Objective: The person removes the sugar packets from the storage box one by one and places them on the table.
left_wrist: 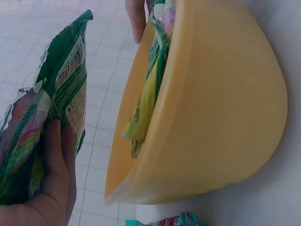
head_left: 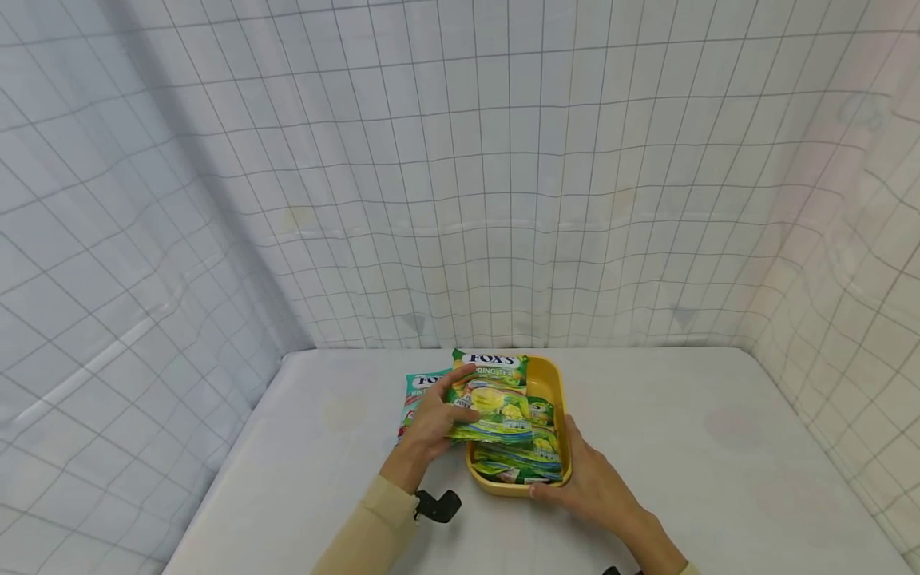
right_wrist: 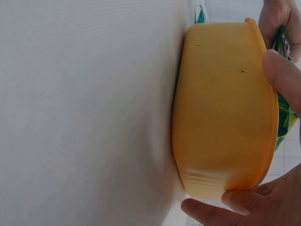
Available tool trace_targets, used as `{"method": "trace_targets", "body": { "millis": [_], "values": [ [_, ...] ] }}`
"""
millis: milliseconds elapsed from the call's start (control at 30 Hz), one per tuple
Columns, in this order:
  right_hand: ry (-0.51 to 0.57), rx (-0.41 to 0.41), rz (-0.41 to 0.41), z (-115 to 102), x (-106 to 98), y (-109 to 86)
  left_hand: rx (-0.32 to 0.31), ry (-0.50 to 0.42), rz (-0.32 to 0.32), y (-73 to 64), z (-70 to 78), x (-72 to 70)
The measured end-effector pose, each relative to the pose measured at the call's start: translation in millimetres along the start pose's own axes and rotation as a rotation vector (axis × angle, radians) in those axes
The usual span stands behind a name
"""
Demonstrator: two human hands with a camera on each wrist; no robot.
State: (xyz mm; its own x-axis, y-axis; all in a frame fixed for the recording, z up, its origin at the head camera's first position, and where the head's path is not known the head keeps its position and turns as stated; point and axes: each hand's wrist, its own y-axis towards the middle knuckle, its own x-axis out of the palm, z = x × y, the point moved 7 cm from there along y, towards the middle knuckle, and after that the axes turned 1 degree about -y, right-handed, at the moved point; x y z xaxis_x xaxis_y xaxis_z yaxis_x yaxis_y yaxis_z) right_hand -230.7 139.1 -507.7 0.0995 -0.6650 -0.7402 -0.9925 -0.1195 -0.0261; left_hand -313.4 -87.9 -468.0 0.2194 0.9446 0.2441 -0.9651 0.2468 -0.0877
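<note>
My left hand [head_left: 430,422] grips green Fox's Spring Tea candy bags [head_left: 496,403], raised over the left part of a yellow plastic tub [head_left: 554,382]. In the left wrist view its fingers [left_wrist: 55,160] press against the backs of the bags [left_wrist: 70,80], beside the tub's rim. My right hand [head_left: 591,481] holds the tub at its near right corner. The right wrist view shows the thumb [right_wrist: 284,77] at the rim and other fingers along the tub's outer wall [right_wrist: 225,108]. More green candy bags [head_left: 535,459] lie inside the tub, partly hidden under the held ones.
A teal Fox's mint candy bag [head_left: 415,391] lies on the white table [head_left: 668,431] to the left of the tub, partly covered by the left hand. White netted curtains [head_left: 503,200] enclose the table at the back and sides.
</note>
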Motion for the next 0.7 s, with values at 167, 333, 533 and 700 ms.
{"method": "trace_targets", "body": {
  "millis": [167, 333, 533, 700],
  "values": [
    [0.018, -0.005, -0.002, 1.2, 0.0, -0.4, 0.0, -0.019, 0.006, -4.3, 4.2, -6.7],
    [0.016, -0.008, -0.006, 1.8, 1.0, -0.9, -0.007, -0.053, 0.029, -7.0, 5.4, -16.8],
    [0.023, -0.01, -0.004, 1.8, 1.5, 0.1, 0.002, -0.057, 0.04, -8.2, 8.8, -27.5],
    [0.022, -0.013, 0.001, 2.1, 1.3, 1.0, 0.015, -0.038, 0.061, -10.1, 13.5, -39.0]
  ]
}}
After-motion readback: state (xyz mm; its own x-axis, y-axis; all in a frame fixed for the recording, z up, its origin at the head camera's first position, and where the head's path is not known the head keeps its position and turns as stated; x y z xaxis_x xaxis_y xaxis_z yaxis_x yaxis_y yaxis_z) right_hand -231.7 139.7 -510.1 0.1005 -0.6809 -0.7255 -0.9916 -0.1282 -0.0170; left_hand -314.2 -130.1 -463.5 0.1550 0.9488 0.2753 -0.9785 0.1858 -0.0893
